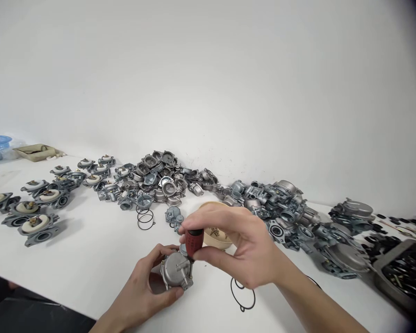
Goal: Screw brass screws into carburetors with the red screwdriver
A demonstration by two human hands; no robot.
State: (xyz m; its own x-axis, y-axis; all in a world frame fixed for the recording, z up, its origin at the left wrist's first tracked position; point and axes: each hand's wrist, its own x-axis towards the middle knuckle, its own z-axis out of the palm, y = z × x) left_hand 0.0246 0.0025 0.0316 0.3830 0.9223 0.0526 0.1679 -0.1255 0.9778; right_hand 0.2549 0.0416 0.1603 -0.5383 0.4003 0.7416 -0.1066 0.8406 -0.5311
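Observation:
On the white table, near its front edge, my left hand point(145, 286) is wrapped around a grey metal carburetor point(175, 269), its rounded bowl facing up. My right hand point(240, 247) grips a short red-and-black screwdriver point(194, 241) by its handle, upright over the right rim of the carburetor. The screwdriver's tip is hidden from view. Behind my right hand, partly covered by it, stands a cream bowl point(219, 241) holding small brass-coloured screws point(214, 231). A black rubber gasket ring point(243, 309) lies on the table below my right wrist.
Several carburetor bodies with white floats point(36, 225) stand at the left. A heap of metal bowls point(159, 173) lies at the back, and piled carburetors point(280, 203) fill the right. More black rings point(145, 219) lie mid-table. A grey tray point(384, 268) of small parts sits far right.

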